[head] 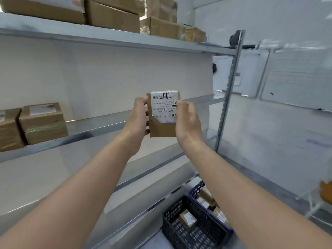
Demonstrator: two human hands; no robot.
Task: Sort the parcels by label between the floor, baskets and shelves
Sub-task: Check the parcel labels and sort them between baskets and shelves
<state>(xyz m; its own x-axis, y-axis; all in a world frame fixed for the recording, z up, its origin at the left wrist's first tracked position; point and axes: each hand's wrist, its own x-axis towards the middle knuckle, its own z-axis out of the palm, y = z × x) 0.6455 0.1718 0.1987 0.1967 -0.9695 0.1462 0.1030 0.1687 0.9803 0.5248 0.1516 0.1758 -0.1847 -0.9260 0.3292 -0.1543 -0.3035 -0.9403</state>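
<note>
The fingers of the left hand were curled round the left edge of a small cardboard parcel. The fingers of the right hand were curled round its right edge, so that the parcel was clamped between the two hands. It was held upright in the air in front of the middle shelf, touching no shelf. Its white label, with barcodes and print, faced the camera and covered the upper part of the near face. Both bare forearms rose from the near corners toward it. At the far left of the middle shelf stood two taped cardboard boxes, just beside each other. The top shelf carried a row of brown cartons. A perforated metal upright closed the right end of the shelving, and a whiteboard hung on the right wall beyond it. Low at the near right, on the floor, stood a black basket that held one small box. Just beyond it was a blue basket that held several more parcels.
</note>
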